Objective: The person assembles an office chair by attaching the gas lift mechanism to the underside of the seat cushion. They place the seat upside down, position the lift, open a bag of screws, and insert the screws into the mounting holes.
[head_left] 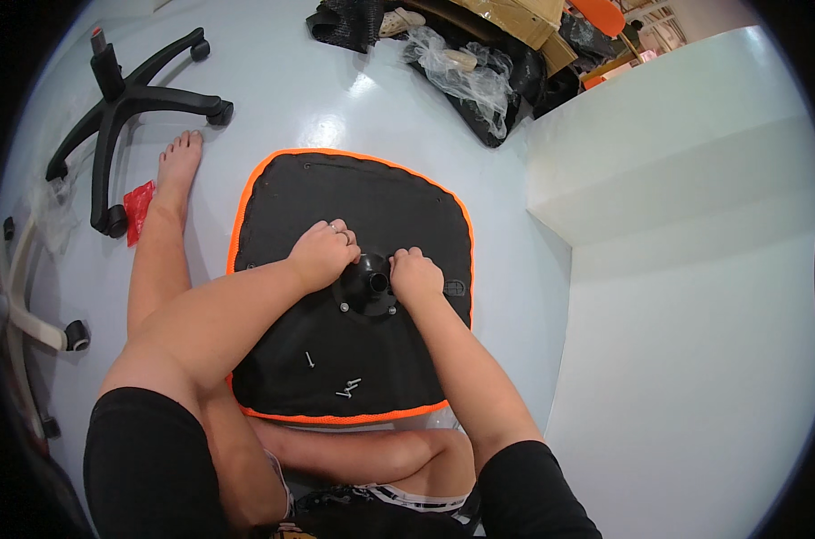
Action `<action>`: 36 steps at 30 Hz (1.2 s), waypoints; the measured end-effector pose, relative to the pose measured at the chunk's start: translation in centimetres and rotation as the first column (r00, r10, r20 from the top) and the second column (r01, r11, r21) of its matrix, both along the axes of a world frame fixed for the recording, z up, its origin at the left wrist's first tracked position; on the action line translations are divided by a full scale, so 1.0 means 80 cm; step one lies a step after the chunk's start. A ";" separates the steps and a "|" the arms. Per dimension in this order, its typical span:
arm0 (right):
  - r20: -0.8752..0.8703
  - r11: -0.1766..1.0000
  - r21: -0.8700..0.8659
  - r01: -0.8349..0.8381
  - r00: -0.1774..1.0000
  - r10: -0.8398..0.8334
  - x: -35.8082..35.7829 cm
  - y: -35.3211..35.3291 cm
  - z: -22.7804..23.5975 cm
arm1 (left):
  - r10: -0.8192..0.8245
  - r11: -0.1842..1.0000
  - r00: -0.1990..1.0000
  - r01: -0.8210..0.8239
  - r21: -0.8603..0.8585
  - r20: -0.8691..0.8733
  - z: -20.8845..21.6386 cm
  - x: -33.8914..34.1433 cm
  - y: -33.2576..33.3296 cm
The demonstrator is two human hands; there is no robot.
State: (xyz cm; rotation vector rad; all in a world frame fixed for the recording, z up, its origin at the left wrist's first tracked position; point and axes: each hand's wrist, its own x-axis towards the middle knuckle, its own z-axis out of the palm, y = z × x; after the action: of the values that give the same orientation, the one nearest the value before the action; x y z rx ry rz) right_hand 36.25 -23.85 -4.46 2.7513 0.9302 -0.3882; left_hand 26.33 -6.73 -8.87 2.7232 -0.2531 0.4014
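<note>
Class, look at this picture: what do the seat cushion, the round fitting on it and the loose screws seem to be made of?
Seat cushion: black fabric with an orange mesh-like edge, matt and soft-looking. Round fitting: probably black plastic or painted metal, with a smooth, slight sheen; both hands touch it. Loose screws: likely metal, silvery and bright.

The left hand (322, 254) and the right hand (416, 274) cover the sides of the round black plastic mounting plate (366, 286), so their fingertips and whatever they pinch stay hidden. The small silver screws (347, 388) on the black orange-edged seat cushion (354, 207) are too small to count surely. The cushion's near edge disappears under the person's legs.
</note>
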 end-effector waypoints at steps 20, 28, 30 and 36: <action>0.026 0.999 0.016 0.049 0.998 -0.049 0.001 -0.001 -0.005 | 0.198 0.973 0.978 -0.188 0.131 -0.069 0.025 -0.001 -0.010; -0.004 0.988 0.024 0.152 0.988 -0.152 -0.002 0.008 -0.006 | 0.040 0.954 0.994 -0.009 0.301 -0.098 0.019 0.005 -0.004; 0.020 0.995 -0.051 0.087 0.996 -0.086 -0.002 0.008 0.005 | -0.015 0.952 0.995 0.045 0.301 -0.100 0.017 0.005 0.000; 0.006 0.995 -0.098 -0.012 1.000 0.012 -0.005 0.003 0.015 | 0.084 0.991 0.996 -0.085 0.106 0.016 0.017 -0.005 0.004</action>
State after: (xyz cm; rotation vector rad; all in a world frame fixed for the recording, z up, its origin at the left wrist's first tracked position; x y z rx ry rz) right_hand 35.88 -23.59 -3.27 2.6557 0.9006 -0.4113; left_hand 25.95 -6.41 -7.53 2.8443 -0.1666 0.4386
